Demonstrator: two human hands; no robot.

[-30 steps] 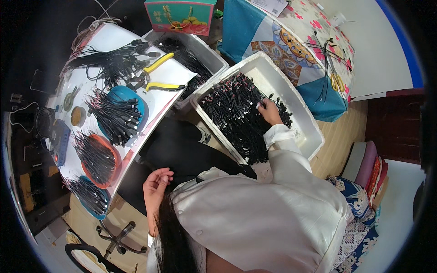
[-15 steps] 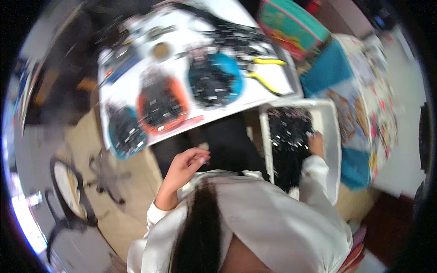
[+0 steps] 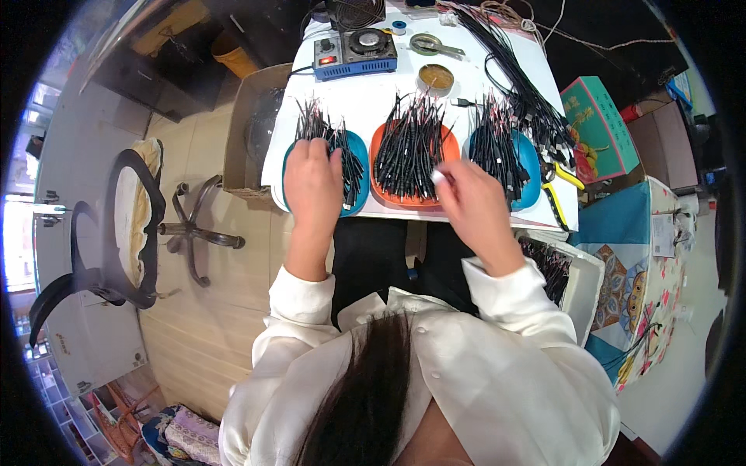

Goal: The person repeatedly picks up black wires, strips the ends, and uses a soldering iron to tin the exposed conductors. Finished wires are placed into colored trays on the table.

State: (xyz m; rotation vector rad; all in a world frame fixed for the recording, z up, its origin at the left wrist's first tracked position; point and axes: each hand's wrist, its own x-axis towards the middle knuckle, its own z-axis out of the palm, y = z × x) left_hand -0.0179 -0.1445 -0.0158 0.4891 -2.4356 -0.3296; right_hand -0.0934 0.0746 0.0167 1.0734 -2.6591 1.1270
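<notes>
Centrally, a thick bundle of black cables (image 3: pixel 412 151) lies in an orange tray (image 3: pixel 404 199) near the front edge of the white table (image 3: pixel 365 99). The right hand (image 3: pixel 475 203) is at the right side of this bundle, fingers bent, with a white patch at one fingertip; whether they pinch a cable, I cannot tell. Just left of the orange tray, the left hand (image 3: pixel 315 186) covers part of a blue tray (image 3: pixel 362 149) holding a smaller cable bundle (image 3: pixel 351 171). Its fingers are close together over the cables, and their tips are hidden, so their grip cannot be told. A second blue tray (image 3: pixel 531 167), also loaded with black cables, sits on the right. Beside it lie pliers with yellow handles (image 3: pixel 569 177). Behind the trays stand a round tin (image 3: pixel 436 78) with amber contents and a blue-sided device (image 3: pixel 355 68). Longer cables (image 3: pixel 513 68) stretch across the far right.
</notes>
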